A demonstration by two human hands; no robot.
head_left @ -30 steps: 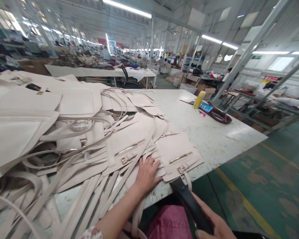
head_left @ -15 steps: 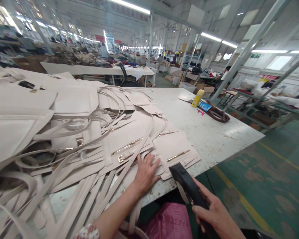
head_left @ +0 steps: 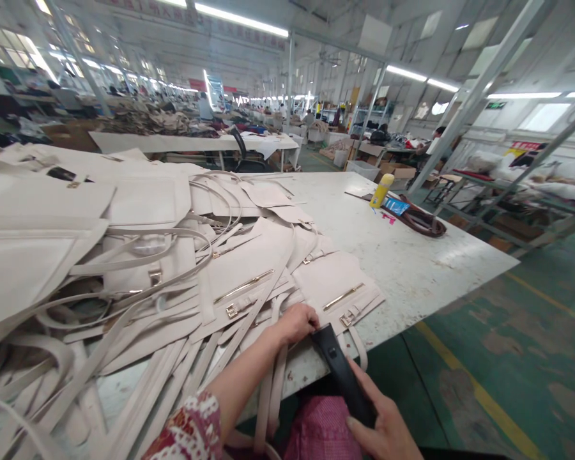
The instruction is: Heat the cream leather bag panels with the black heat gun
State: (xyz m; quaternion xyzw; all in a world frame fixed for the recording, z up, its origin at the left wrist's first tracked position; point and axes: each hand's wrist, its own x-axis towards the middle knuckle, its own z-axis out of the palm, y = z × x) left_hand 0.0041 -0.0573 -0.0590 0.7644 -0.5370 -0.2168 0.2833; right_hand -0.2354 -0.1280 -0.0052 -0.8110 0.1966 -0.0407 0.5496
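Note:
My right hand (head_left: pixel 381 418) is wrapped round a black handheld tool (head_left: pixel 342 370) with a long, slightly curved body; its exact kind is unclear. The tool's flat front end reaches the table's near edge, close to the fingertips of my left hand (head_left: pixel 299 321). Those fingers are closed in a pinch, and what they hold is hidden. Just beyond lies a beige bag panel (head_left: pixel 333 275) with a gold zip and a gold buckle (head_left: pixel 347 318). A beige strap (head_left: pixel 359 345) loops over the edge beside the tool. More beige straps (head_left: pixel 278 377) hang below my left hand.
Beige bag pieces (head_left: pixel 144 198) and long straps (head_left: pixel 138 396) are heaped on the left of the white table (head_left: pixel 412 268). Towards its far right stand a yellow bottle (head_left: pixel 382 191), a blue packet (head_left: pixel 395 205) and coiled brown straps (head_left: pixel 424 223). Pink checked cloth (head_left: pixel 323 428) shows below.
My left hand has gone from spread fingers on the panels to a closed pinch, slightly rightward. The black tool has shifted left to meet it. The right panel's buckle and a strap loop now show.

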